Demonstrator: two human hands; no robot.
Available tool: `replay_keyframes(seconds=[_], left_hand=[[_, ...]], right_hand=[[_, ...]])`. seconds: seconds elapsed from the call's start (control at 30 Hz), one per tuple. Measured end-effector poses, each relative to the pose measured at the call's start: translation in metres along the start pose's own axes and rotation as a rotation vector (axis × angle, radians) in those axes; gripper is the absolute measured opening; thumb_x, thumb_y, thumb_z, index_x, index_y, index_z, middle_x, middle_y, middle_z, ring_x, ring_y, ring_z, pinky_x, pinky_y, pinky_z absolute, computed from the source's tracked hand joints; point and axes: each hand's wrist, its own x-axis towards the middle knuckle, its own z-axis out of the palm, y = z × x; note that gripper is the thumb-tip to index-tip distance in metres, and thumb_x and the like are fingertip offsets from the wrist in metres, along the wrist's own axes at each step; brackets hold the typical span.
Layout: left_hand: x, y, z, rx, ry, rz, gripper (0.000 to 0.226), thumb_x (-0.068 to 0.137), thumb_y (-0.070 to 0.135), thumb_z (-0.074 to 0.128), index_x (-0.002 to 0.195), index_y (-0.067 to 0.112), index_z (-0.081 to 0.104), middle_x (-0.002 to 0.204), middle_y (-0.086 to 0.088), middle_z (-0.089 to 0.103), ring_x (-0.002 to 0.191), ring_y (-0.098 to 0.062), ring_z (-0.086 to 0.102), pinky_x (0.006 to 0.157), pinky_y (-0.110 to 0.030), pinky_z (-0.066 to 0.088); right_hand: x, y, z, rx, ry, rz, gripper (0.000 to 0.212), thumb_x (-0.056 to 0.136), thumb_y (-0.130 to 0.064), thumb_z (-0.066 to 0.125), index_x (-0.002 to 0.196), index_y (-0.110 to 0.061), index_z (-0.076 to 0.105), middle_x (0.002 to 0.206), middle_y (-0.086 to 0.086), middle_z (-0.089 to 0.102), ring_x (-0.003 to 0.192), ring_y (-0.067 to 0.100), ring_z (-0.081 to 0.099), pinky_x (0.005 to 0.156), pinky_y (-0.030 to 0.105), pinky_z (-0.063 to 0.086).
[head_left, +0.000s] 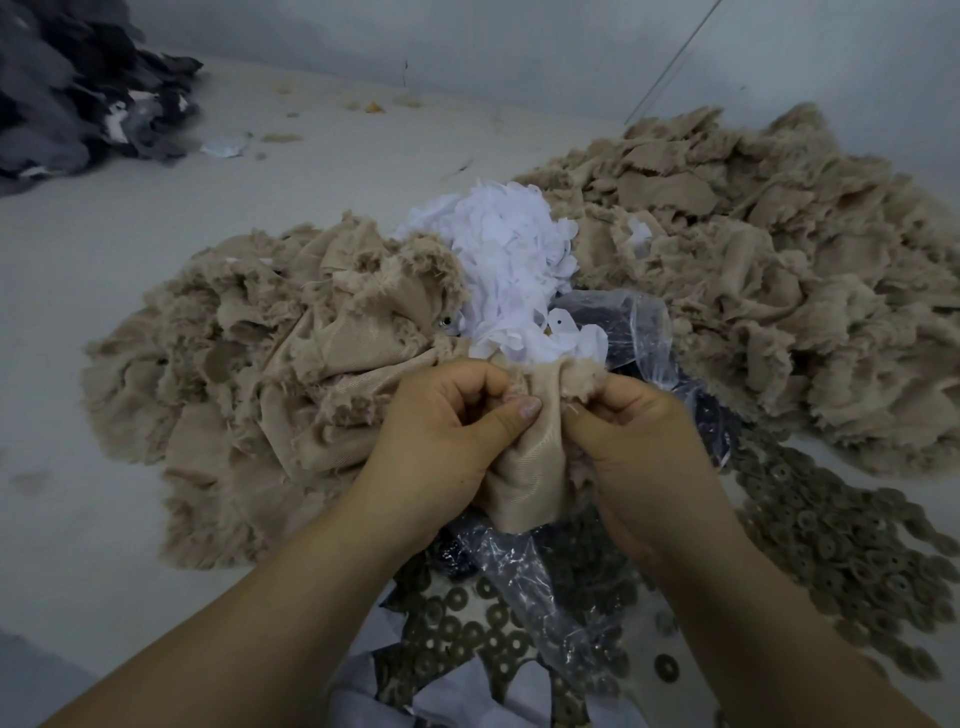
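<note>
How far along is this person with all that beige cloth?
Two big heaps of beige pieces lie apart, the left heap and the right heap; which is finished I cannot tell. Now the left hand and right hand pinch one beige piece. Loose ring discs near the clear bag suggest plenty remains.

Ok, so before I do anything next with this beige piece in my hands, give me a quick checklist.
1. Left hand has a firm hold on the beige piece: ok, thumb and fingers pinch it.
2. Right hand holds the frayed top edge: ok.
3. Piece is free of the beige pile on the left: cannot tell, the left hand hides where they meet.
4. Plastic bag is out of the way: not ok, it lies crumpled right under the piece.
5. White scraps are kept apart from the piece: ok, they sit just beyond the hands.
</note>
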Motion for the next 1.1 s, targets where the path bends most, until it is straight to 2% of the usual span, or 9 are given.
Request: replay_keyframes(seconds=[0.23,0.37,0.47,0.53,0.6,0.7,0.77,0.83,1.1], left_hand=[[-0.001,0.002,-0.003,0.078,-0.034,0.039,0.012,0.080,0.015,0.073,0.069,0.019,0.068,0.063,0.007,0.061,0.061,-0.006,0.055,0.058,-0.018,0.047],[0.000,0.002,-0.003,0.141,-0.025,0.055,0.009,0.077,0.021,0.070,0.073,0.015,0.065,0.063,0.003,0.058,0.062,-0.009,0.053,0.058,-0.023,0.047],[0.000,0.002,-0.003,0.184,0.002,0.066,0.011,0.077,0.022,0.069,0.074,0.013,0.064,0.063,-0.001,0.058,0.061,-0.011,0.053,0.057,-0.026,0.047],[0.001,0.002,-0.003,0.201,0.009,0.066,0.011,0.077,0.021,0.069,0.072,0.013,0.063,0.061,0.002,0.057,0.060,-0.009,0.051,0.055,-0.024,0.046],[0.000,0.002,-0.003,0.217,0.008,0.074,0.015,0.078,0.019,0.068,0.067,0.012,0.061,0.060,0.005,0.055,0.059,-0.008,0.050,0.054,-0.023,0.044],[-0.001,0.004,-0.004,0.212,-0.003,0.080,0.016,0.078,0.018,0.067,0.065,0.012,0.061,0.060,0.000,0.056,0.059,-0.011,0.050,0.055,-0.030,0.044],[-0.001,0.004,-0.004,0.199,-0.010,0.072,0.014,0.078,0.016,0.068,0.067,0.008,0.062,0.061,-0.003,0.058,0.060,-0.012,0.052,0.056,-0.031,0.046],[-0.002,0.004,-0.005,0.164,-0.016,0.050,0.013,0.081,0.009,0.073,0.071,0.005,0.065,0.063,-0.011,0.060,0.062,-0.013,0.054,0.059,-0.032,0.048],[-0.001,0.008,-0.002,-0.032,0.041,-0.069,0.016,0.083,-0.006,0.069,0.072,0.005,0.069,0.072,-0.018,0.063,0.071,-0.025,0.057,0.070,-0.037,0.051]], right_hand=[[-0.002,-0.001,0.000,-0.023,0.045,-0.028,0.014,0.086,0.000,0.070,0.082,-0.010,0.078,0.083,0.021,0.075,0.089,0.051,0.067,0.074,0.064,0.055],[-0.004,-0.003,0.001,-0.063,0.045,-0.052,0.008,0.085,0.001,0.071,0.080,-0.003,0.074,0.080,0.027,0.072,0.076,0.045,0.069,0.069,0.063,0.055],[-0.005,-0.006,0.002,-0.118,0.039,-0.079,0.015,0.085,0.002,0.069,0.071,-0.001,0.072,0.067,0.025,0.069,0.059,0.033,0.063,0.056,0.044,0.056],[-0.005,-0.008,0.001,-0.098,0.037,-0.073,0.028,0.086,-0.001,0.067,0.058,0.000,0.063,0.054,0.023,0.054,0.053,0.023,0.049,0.051,0.035,0.045],[-0.006,-0.010,0.002,-0.056,-0.002,-0.071,0.037,0.087,-0.013,0.069,0.065,0.012,0.053,0.058,0.024,0.049,0.058,0.025,0.045,0.056,0.039,0.042],[-0.008,-0.012,0.002,-0.114,-0.023,-0.124,0.038,0.084,-0.018,0.077,0.074,0.015,0.059,0.066,0.034,0.059,0.056,0.029,0.054,0.055,0.040,0.050],[-0.009,-0.012,0.003,-0.100,-0.016,-0.112,0.034,0.082,-0.015,0.077,0.081,0.016,0.063,0.077,0.039,0.063,0.066,0.050,0.064,0.061,0.057,0.057],[-0.008,-0.011,0.002,-0.083,0.010,-0.089,0.033,0.082,-0.012,0.077,0.085,0.017,0.062,0.084,0.042,0.062,0.078,0.066,0.057,0.059,0.074,0.048],[-0.007,-0.008,0.003,-0.105,0.042,-0.086,0.005,0.086,-0.007,0.073,0.082,-0.003,0.073,0.080,0.026,0.072,0.077,0.065,0.058,0.055,0.076,0.046]])
